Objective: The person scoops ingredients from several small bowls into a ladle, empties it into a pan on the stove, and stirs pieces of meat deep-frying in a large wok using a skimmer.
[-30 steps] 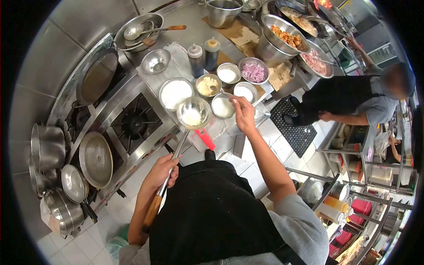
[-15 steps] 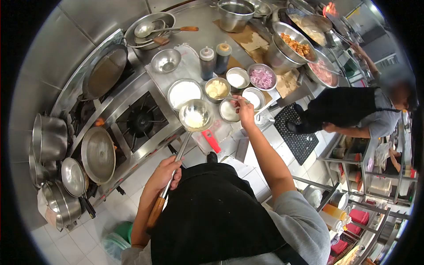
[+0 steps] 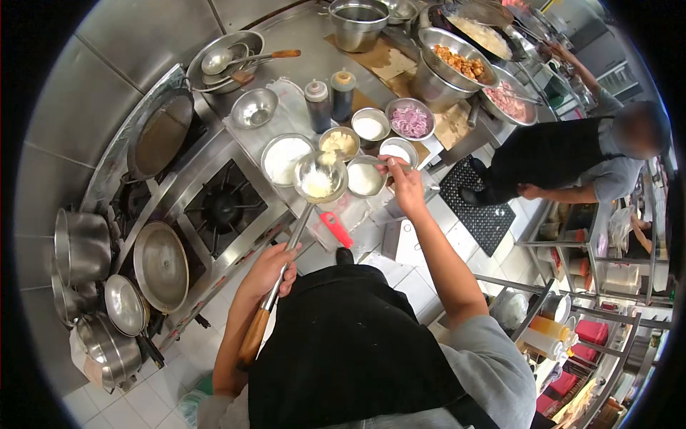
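My left hand (image 3: 271,272) is closed around the shaft of a long ladle (image 3: 291,239) with a wooden handle. Pale yellow paste (image 3: 316,186) lies in the ladle's bowl, which hangs beside the metal bowls. My right hand (image 3: 404,187) pinches a thin metal spoon (image 3: 368,160) pointing left. A yellowish lump at its far end is over the ladle's rim. Just behind is a small bowl of pale yellow paste (image 3: 339,141). Bowls of white powder or granules (image 3: 284,159) stand on both sides, one of them (image 3: 366,180) under the spoon.
Sliced purple onions (image 3: 409,121), two squeeze bottles (image 3: 319,107) and an empty metal bowl (image 3: 255,109) share the counter. A red-handled tool (image 3: 336,230) lies at its front edge. Burners (image 3: 225,207) and pans (image 3: 161,266) are at left. A person in a black apron (image 3: 554,161) stands right.
The spoon has come out of the yellow paste bowl and over the ladle, carrying a lump. My left hand keeps its hold on the ladle. The whole view has shifted slightly.
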A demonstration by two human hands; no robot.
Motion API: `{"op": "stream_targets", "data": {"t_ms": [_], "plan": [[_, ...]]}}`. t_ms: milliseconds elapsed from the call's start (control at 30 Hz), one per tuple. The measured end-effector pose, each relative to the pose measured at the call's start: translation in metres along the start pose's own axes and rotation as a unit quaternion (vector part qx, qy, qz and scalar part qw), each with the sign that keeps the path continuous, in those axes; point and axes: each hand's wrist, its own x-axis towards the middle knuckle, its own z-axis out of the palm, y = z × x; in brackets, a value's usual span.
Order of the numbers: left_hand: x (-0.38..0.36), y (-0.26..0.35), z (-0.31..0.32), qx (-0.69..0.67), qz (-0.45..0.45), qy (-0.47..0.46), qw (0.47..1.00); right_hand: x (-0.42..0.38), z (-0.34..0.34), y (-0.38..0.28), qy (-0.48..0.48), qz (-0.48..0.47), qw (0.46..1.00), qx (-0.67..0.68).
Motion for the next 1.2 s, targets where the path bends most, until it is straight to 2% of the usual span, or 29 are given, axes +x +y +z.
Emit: {"op": "stream_targets", "data": {"t_ms": [33,133,167,200,267,367,467,500,600,767,867,967,1200], "plan": [[0.0,0.001,0.001,0.002,-0.003,-0.002,1.0,-0.005,0.001,-0.007,-0.002,-0.061,0.995,-0.077],[-0.002,0.005,0.006,0.009,-0.004,-0.007,1.0,-0.01,-0.013,-0.009,0.081,-0.083,0.991,-0.068],[-0.004,0.005,0.007,0.012,-0.001,-0.009,1.0,-0.014,-0.023,-0.014,0.109,-0.081,0.986,-0.093],[-0.005,0.005,0.008,0.015,0.002,-0.012,1.0,-0.016,-0.033,-0.013,0.134,-0.121,0.974,-0.134],[-0.008,0.005,0.011,0.019,-0.004,-0.018,1.0,-0.022,-0.057,0.001,0.177,-0.082,0.966,-0.168],[-0.014,0.007,0.016,0.02,-0.011,-0.03,0.999,-0.03,-0.082,0.027,0.198,-0.059,0.962,-0.181],[-0.018,0.007,0.02,0.023,-0.015,-0.039,0.999,-0.028,-0.096,0.057,0.173,-0.092,0.959,-0.204],[-0.019,0.007,0.021,0.025,-0.016,-0.041,0.999,-0.029,-0.092,0.048,0.168,-0.097,0.954,-0.227],[-0.02,0.009,0.026,0.03,-0.03,-0.043,0.998,-0.021,-0.09,0.066,0.176,-0.092,0.943,-0.266],[-0.019,0.007,0.029,0.042,-0.029,-0.034,0.998,-0.014,-0.072,0.103,0.195,-0.072,0.961,-0.184],[-0.015,0.002,0.029,0.043,-0.027,-0.039,0.998,-0.018,-0.063,0.093,0.2,0.028,0.979,0.013],[-0.013,0.001,0.029,0.046,-0.025,-0.044,0.998,-0.017,-0.074,0.095,0.22,0.064,0.97,0.085],[0.008,0.009,0.039,0.06,-0.012,-0.059,0.996,-0.019,-0.098,0.056,0.216,0.06,0.97,0.092]]}}
